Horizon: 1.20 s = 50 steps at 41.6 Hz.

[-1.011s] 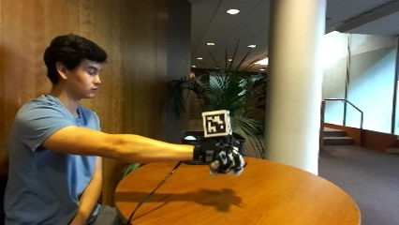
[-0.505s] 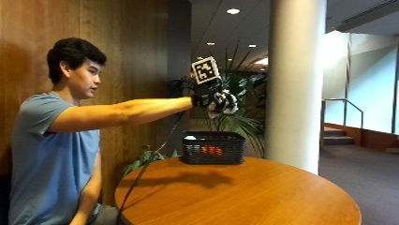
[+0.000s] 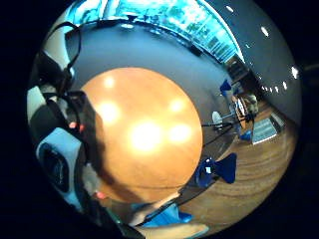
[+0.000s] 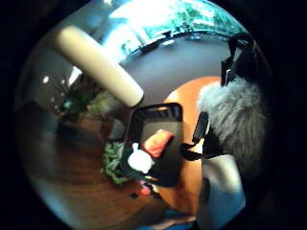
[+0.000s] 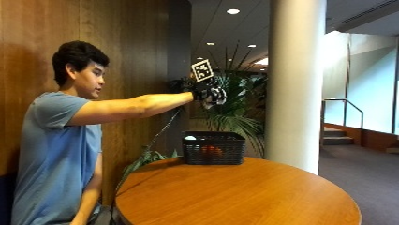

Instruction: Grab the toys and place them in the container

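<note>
1. Lobby setting — wood-panelled wall behind me, a white column (image 5: 297, 79) and a palm (image 5: 235, 108) past the round wooden table (image 5: 249, 197). I sit at the table's edge.
2. My right hand (image 5: 209, 91) is raised high, arm stretched out, above the black basket (image 5: 213, 148) that stands at the table's far rim, near the plant.
3. Hand state: fingers curled round a grey furry toy (image 4: 235, 117). In the thumb-side palm view the fur sits right against the palm; in the outside view a pale tuft shows below the glove.
4. Basket contents, seen from above in the thumb-side view: a red toy (image 4: 157, 142) and a white toy (image 4: 140, 161) lie on the bottom. From the side only a red-orange patch shows through the mesh.
5. Handling judgement — the furry toy looks plush: light, soft, not fragile, fur a little slippery. Best taken round the body, as now, rather than by a tuft.
6. Position judgement: basket lies below the hand, well apart vertically and slightly off to one side of the palm. A drop from this height might miss the rim; lowering nearer the opening seems safer.
7. The little-finger-side view shows bare tabletop; I see no other toys on it.
</note>
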Tool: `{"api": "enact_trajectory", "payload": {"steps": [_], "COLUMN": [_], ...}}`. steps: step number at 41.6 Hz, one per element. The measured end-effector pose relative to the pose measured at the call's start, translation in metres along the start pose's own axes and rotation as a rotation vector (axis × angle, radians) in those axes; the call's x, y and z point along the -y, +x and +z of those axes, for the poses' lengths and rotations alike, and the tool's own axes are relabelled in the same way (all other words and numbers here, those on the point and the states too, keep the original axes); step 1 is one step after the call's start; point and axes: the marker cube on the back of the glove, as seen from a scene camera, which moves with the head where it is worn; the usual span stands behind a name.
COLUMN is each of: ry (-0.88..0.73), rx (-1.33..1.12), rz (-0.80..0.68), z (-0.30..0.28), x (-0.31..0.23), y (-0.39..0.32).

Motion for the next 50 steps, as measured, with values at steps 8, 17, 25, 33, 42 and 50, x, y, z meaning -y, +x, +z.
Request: {"api": "enact_trajectory", "payload": {"steps": [8,17,25,33,42,50], "ry": [-0.034,-0.095,-0.277,-0.281,-0.249,-0.205], "rx": [0.136,0.152,0.228,0.174,0.100,0.080], "rz": [-0.015,-0.059,-0.078,-0.183,-0.154,-0.072], "z": [0.022,0.054,0.078,0.080,0.064,0.051], "x": [-0.012,-0.023,-0.035,-0.038,-0.034,-0.034], "y": [-0.013,-0.058,-0.077,-0.069,-0.025,0.027]}}
